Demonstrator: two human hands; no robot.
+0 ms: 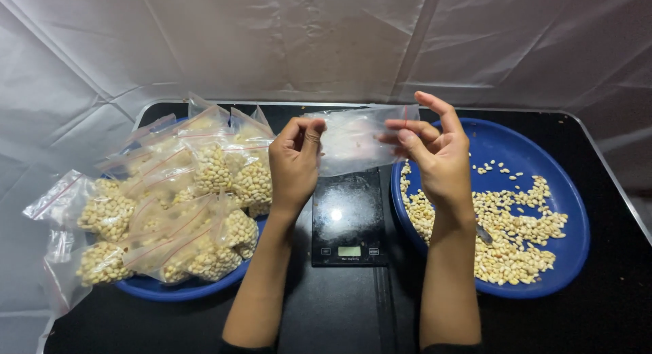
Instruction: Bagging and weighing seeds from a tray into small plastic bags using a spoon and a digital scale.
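Right at the centre of the frame, both hands are raised above a black table and share one empty clear plastic bag; the left hand is curled, thumb and fingertips pinched shut on the bag's left upper edge, while the right hand grips the right upper edge between thumb and bent fingers, its forefinger sticking up free. The bag hangs between the two hands, stretched across the gap, with its lower part drooping toward the kitchen scale just below; whether the bag's mouth is parted or sealed is hard to tell, since the film is see-through against the pale backdrop. The scale is flat, dark and glossy, with a small lit display near its lower edge; it lies between the two forearms, and nothing rests on its plate.

To the right of the frame sits a blue tray holding loose peanuts, spread mostly over its lower and left parts; the right wrist crosses the tray's left rim. To the left, a second blue tray is piled with filled bags of peanuts, clear with red seal strips; a few of them spill past its rim toward the left edge of the frame. A creased white sheet closes off the whole upper part behind the table.
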